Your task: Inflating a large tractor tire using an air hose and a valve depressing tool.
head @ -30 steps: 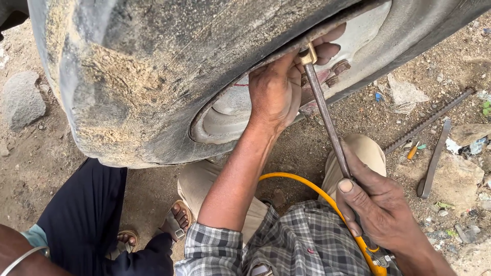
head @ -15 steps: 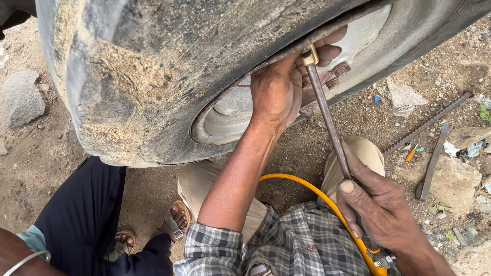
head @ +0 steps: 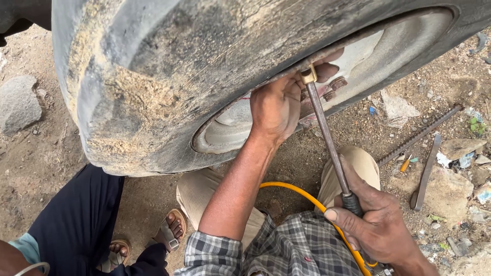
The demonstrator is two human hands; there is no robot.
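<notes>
A big dusty tyre on a pale metal wheel rim fills the top of the view. My left hand reaches up to the rim's edge and grips the brass tip of a long metal air chuck rod there. My right hand holds the rod's lower black handle, where a yellow air hose joins it and curves across my lap. Wheel studs show just right of my left hand's fingers.
Another person crouches at lower left, with a dark trouser leg and sandalled feet. A grey rock lies on the dirt at left. At right lie a ribbed steel bar, a flat metal bar, stones and litter.
Both hands keep their grip on the rod at the rim. The view has shifted slightly; nothing else has visibly moved.
</notes>
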